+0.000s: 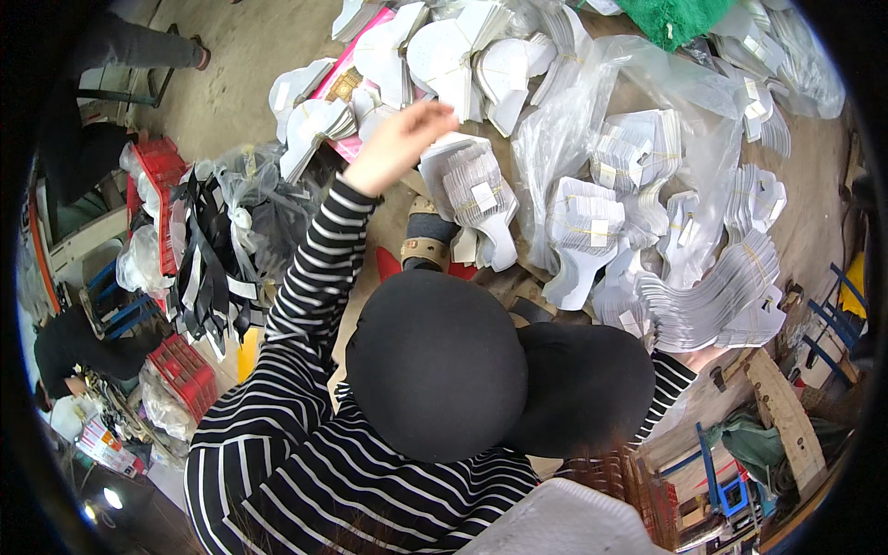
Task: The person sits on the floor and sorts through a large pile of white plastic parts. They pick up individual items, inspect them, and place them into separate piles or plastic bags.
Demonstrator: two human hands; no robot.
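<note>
My left hand [405,141], in a striped sleeve, reaches out above the bundles. Its fingers are loosely stretched and I see nothing in them. Just right of it lies a banded bundle of pale grey cut pieces [476,190] with a small white label. Part of my right hand [701,359] shows at the lower edge of a long fanned stack of pale grey curved pieces [717,291]. The stack hides its fingers, so its grip is not visible. Two black rounded shapes [439,365] cover the middle of the view.
More bundles [453,51] lie at the back, some on a pink sheet [344,88]. Clear plastic [564,120] spreads among the bundles. At left are red crates [180,375] and black strips [203,250]. A sandalled foot [425,245] stands near the bundles. Another person's leg [139,46] shows far left.
</note>
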